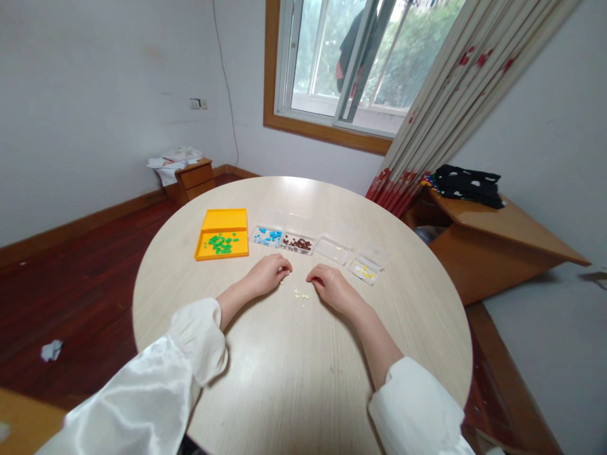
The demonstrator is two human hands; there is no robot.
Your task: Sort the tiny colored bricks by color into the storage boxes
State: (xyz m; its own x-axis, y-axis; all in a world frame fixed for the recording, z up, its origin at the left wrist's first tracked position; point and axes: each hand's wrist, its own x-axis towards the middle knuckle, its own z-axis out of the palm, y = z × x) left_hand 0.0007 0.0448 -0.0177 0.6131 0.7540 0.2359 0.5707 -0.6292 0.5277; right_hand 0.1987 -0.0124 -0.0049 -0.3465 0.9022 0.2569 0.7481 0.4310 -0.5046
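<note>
My left hand (pixel 271 275) is closed in a pinch just above the table, with a small cream piece showing at its fingertips. Across from it, my right hand (pixel 331 287) has its thumb and fingers pressed together; whatever they may hold is too small to make out. Several tiny cream pieces (pixel 301 296) lie loose on the table between the hands, and another sits just under the left fingers. Behind the right hand is a clear open case (pixel 332 250) with a few pale bits inside. A smaller clear case (pixel 364 270) beside it holds yellow pieces.
On the round table (pixel 294 379), a yellow open box (pixel 222 218) holds green pieces. Next to it are clear cases with blue pieces (pixel 268 236) and dark brown pieces (pixel 296 243). A wooden cabinet (pixel 502 234) stands right, a small drawer unit (pixel 196 177) back left.
</note>
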